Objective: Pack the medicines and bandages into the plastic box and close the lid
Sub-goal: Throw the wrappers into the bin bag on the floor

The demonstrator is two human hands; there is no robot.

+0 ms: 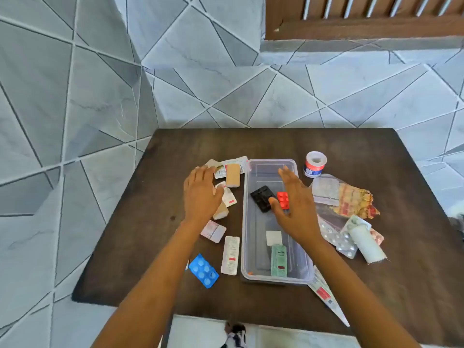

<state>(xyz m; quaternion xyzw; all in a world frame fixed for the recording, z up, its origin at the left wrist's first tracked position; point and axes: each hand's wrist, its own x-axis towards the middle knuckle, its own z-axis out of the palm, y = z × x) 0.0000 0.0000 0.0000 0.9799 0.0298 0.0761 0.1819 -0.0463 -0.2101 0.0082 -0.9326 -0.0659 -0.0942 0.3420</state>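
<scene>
A clear plastic box [246, 222] stands open in the middle of the dark table. Inside lie a black blister pack [261, 197], a red blister pack [283, 198], a white square [273, 237] and a green strip [278, 261]. My right hand [296, 209] hovers over the box, fingers spread, holding nothing. My left hand [200, 194] is flat and open over the items left of the box, partly covering a beige bandage roll [221, 212]. Another beige bandage [232, 175], a white strip [230, 254] and a blue blister pack [203, 270] lie to the left.
Right of the box sit a tape roll [315, 164], clear and patterned bags [351, 199], silver blister packs [339, 241] and a white bandage roll [367, 243]. A long packet [326, 295] lies near the front edge. The tiled floor surrounds the table [376, 285].
</scene>
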